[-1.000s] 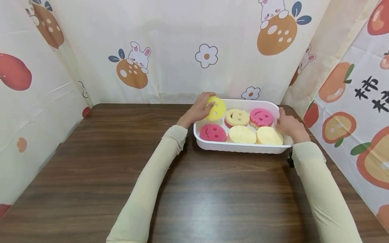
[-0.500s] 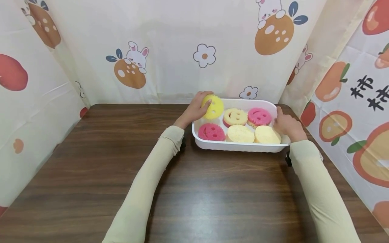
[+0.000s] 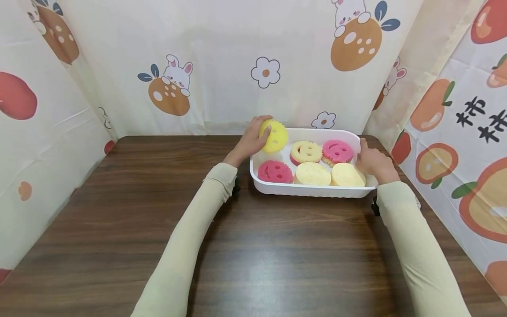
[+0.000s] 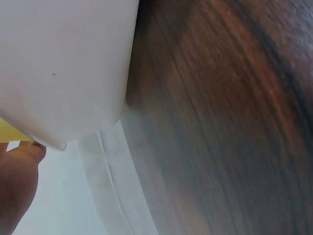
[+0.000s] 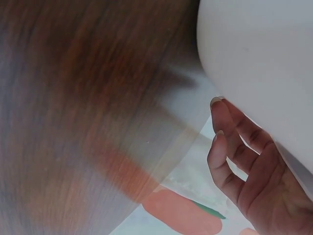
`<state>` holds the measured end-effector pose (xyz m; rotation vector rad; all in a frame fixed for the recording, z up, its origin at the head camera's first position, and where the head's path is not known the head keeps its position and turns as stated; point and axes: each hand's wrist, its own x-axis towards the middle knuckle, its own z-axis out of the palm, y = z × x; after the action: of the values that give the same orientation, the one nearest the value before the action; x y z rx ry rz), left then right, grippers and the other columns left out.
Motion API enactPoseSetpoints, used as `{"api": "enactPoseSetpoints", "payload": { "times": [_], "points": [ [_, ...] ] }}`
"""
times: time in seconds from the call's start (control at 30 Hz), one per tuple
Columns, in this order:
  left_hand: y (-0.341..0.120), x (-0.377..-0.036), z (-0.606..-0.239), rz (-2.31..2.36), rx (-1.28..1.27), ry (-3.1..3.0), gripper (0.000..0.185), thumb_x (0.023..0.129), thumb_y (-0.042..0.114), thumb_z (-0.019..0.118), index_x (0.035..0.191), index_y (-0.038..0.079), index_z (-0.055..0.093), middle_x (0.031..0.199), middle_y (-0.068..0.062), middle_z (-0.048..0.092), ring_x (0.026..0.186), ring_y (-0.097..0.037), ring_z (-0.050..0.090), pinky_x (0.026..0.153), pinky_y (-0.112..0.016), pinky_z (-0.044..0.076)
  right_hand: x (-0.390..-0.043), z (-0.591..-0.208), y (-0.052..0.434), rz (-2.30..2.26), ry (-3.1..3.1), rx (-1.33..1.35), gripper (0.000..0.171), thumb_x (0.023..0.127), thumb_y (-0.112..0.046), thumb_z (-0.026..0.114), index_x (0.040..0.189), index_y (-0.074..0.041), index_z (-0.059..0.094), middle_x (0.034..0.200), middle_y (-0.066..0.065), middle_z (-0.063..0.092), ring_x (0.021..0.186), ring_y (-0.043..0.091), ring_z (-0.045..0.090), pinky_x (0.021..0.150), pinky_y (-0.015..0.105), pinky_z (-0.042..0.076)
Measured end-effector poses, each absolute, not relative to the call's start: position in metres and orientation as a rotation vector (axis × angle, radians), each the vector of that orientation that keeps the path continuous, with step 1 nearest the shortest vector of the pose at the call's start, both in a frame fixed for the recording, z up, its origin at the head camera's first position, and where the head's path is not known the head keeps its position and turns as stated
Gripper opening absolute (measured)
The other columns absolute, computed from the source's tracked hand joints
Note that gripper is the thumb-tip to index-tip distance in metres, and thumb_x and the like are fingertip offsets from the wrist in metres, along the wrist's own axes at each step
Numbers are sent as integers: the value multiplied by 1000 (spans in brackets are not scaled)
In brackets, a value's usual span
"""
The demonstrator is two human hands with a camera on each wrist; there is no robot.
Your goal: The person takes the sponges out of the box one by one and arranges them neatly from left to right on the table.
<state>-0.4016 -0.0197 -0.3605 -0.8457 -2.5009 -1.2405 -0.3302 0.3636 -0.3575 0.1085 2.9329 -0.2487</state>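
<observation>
Wood-grain table: dark brown, carries everything, with printed cloth walls of bunnies and fruit around three sides.
Tray: white plastic tub sitting at the far right of the table, long axis running left to right. The left wrist view only gets its outer wall up close.
What's in the tray: five round sponges lying flat. Back row has a pale yellow smiley and a pink smiley; front row has a pink smiley and two plain pale yellow ones. They sit pretty much edge to edge.
Yellow sponge: bright yellow smiley, held up on edge over the tray's far left corner, face turned toward the camera, above the empty back-left spot.
Left hand: fingers curled round the yellow sponge from its left side, thumb on the front face. It's the closer hand by far to that empty spot, which lies just below and slightly right of the fingers.
Right hand: resting against the tray's right end, fingers loosely bent along the wall; looks like bracing more than a real grip, hard to say for sure.
</observation>
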Motion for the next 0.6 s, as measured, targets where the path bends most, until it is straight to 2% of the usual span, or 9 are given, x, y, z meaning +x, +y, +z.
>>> {"api": "enactPoseSetpoints", "payload": {
  "times": [0.27,0.5,0.6],
  "points": [
    [-26,-404,-359,-1288,-801,-2486,44,103,25,44,144,10,44,140,-15,47,123,-24,48,111,-41,41,-328,-354,364,-248,2918,106,77,104,-29,34,154,2,-14,142,44,33,122,61,44,98,74,38],
    [-27,-403,-355,-1315,-752,-2467,42,103,21,43,143,10,45,143,-16,46,132,-26,45,116,-42,36,-329,-354,365,-261,2922,95,76,103,-28,34,155,2,-13,143,44,33,123,61,44,99,74,38],
    [-27,-403,-353,-1309,-725,-2475,42,102,21,44,143,10,45,142,-15,47,130,-26,46,116,-41,36,-330,-356,365,-269,2919,101,76,103,-29,34,155,2,-13,143,44,32,124,61,42,99,74,37]
  ]
}}
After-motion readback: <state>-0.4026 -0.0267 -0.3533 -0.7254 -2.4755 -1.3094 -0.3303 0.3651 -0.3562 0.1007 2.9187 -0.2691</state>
